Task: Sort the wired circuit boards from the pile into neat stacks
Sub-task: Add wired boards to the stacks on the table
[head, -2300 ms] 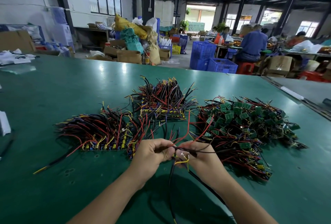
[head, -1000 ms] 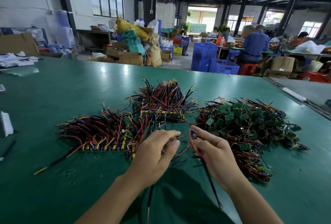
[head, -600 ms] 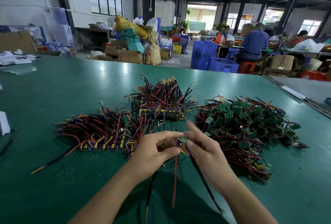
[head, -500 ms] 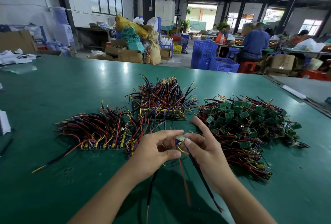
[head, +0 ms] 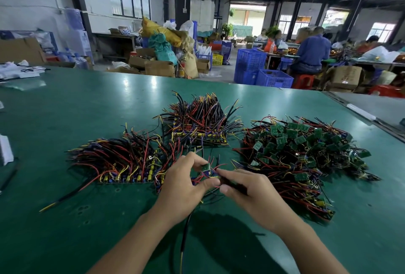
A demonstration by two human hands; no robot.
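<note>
Over the near part of the bench (head: 65, 109), the left hand (head: 182, 186) pinches one small green board (head: 206, 167) between thumb and forefinger. It holds the board upright just above the surface, between the near stack (head: 122, 164) and the loose pile (head: 306, 153) that lies toward the right edge. The right hand (head: 247, 190) is curled round that board's leads, drawing them to the right. One black wire (head: 186, 230) with a yellow tip hangs from under the left hand toward the near edge. The step in hand looks like combing the leads straight before the board joins a stack. To do it well, the pinch should stay on the board's edges while the right hand runs along the wires rather than tugging at the solder joints. The hanging wire should be gathered in with the rest. The board should then be laid down with its connectors in line with the row already on the near stack, or on the far stack (head: 199, 124) beyond it, and its wires fanned the same way as theirs. Half a second ago the right hand's fingers were spread, with the forefinger lifted, and a red and a black lead dangled below it. Now that hand has closed on them, and the board stands clearer between the fingertips.
</note>
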